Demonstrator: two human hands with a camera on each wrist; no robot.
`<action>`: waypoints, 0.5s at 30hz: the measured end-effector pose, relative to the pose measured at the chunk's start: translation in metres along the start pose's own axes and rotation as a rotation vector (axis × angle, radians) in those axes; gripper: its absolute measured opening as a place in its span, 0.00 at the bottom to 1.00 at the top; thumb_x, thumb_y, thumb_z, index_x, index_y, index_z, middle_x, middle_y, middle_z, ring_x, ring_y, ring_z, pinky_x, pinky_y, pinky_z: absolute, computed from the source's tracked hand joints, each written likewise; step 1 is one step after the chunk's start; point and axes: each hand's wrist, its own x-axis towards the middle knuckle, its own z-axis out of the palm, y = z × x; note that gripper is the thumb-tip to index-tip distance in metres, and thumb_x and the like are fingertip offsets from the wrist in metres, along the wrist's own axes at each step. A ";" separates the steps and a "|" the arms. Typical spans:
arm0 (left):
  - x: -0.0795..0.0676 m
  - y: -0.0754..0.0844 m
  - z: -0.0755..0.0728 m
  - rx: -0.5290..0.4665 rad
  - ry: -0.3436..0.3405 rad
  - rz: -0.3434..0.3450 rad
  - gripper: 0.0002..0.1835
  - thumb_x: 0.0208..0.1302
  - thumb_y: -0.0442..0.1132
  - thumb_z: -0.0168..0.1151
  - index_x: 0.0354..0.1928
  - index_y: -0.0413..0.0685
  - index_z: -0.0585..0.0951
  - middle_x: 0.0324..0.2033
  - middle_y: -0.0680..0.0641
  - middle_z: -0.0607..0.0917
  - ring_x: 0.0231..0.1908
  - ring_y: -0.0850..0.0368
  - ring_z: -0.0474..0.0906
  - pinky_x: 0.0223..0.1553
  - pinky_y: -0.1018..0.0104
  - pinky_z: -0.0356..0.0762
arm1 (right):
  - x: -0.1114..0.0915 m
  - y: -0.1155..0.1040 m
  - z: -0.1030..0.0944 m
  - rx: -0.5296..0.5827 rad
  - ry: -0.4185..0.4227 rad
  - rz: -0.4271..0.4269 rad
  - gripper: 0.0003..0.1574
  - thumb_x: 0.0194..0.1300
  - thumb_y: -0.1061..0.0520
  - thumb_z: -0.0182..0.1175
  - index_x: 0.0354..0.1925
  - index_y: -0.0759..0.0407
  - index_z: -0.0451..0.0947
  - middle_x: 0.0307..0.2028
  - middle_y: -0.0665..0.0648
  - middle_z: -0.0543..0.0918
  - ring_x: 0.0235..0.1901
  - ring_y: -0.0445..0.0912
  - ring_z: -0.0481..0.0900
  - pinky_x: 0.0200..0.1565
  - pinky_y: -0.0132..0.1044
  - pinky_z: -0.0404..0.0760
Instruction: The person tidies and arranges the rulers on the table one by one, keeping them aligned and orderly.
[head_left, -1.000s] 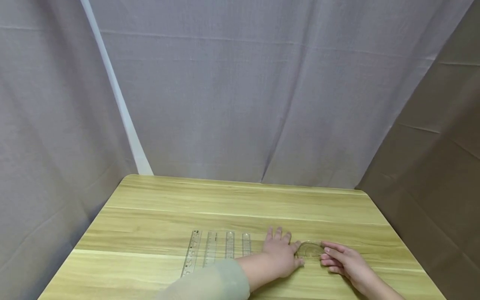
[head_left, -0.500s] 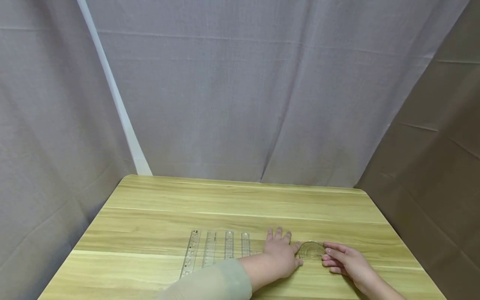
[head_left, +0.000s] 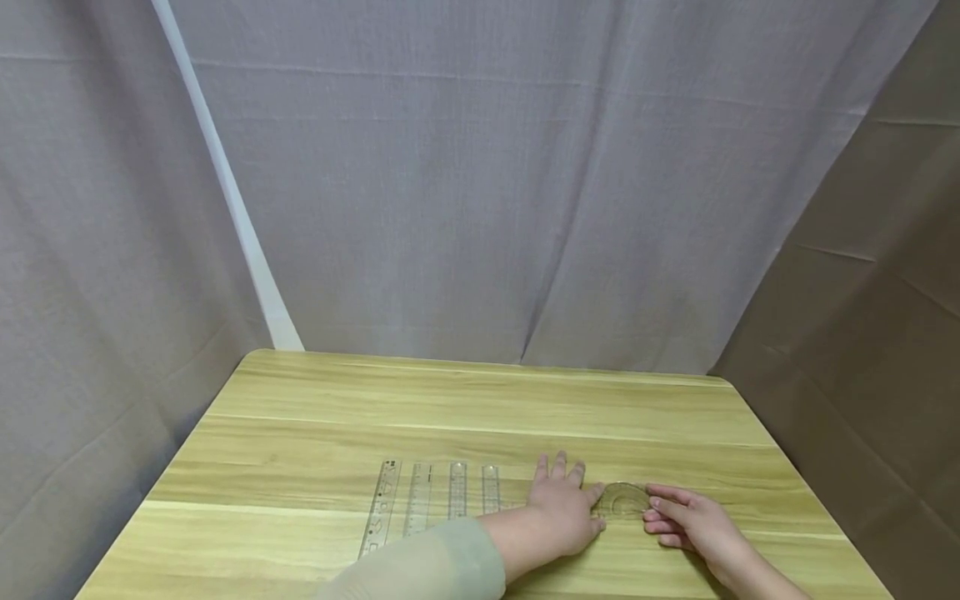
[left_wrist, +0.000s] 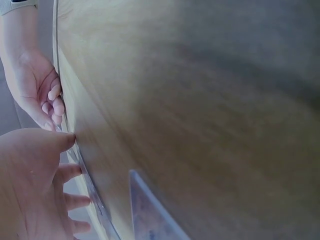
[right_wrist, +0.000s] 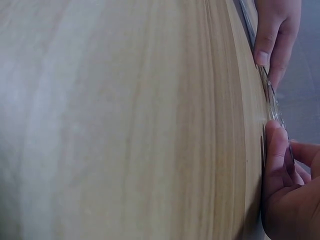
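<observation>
A clear protractor (head_left: 626,490) lies low over the table between the two hands, its curved edge facing away from me. My right hand (head_left: 693,527) pinches its right end between thumb and fingers. My left hand (head_left: 558,510) lies palm down with its fingers spread, its thumb and forefinger touching or close beside the protractor's left end. In the right wrist view the protractor (right_wrist: 272,102) shows nearly edge-on between both hands. Left of my left hand several clear rulers stand in a row, among them a ruler with cut-out shapes (head_left: 380,508); my left sleeve hides some of their lower ends.
The wood-grain table (head_left: 450,400) reaches back to a grey curtain (head_left: 450,208), with darker cloth (head_left: 862,292) at the right. In the left wrist view a clear plastic piece with a pointed corner (left_wrist: 150,215) lies near the left hand.
The view has shifted very slightly. Both hands keep nearly the same place, and the protractor stays between them, with only a tiny shift in its tilt or shine.
</observation>
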 end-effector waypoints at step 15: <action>0.003 0.003 0.000 0.005 0.011 0.017 0.29 0.66 0.72 0.45 0.69 0.87 0.63 0.73 0.62 0.62 0.76 0.52 0.48 0.74 0.48 0.43 | -0.004 0.000 -0.002 0.001 -0.001 -0.001 0.39 0.75 0.55 0.54 0.70 0.79 0.54 0.37 0.57 0.87 0.37 0.48 0.87 0.37 0.37 0.86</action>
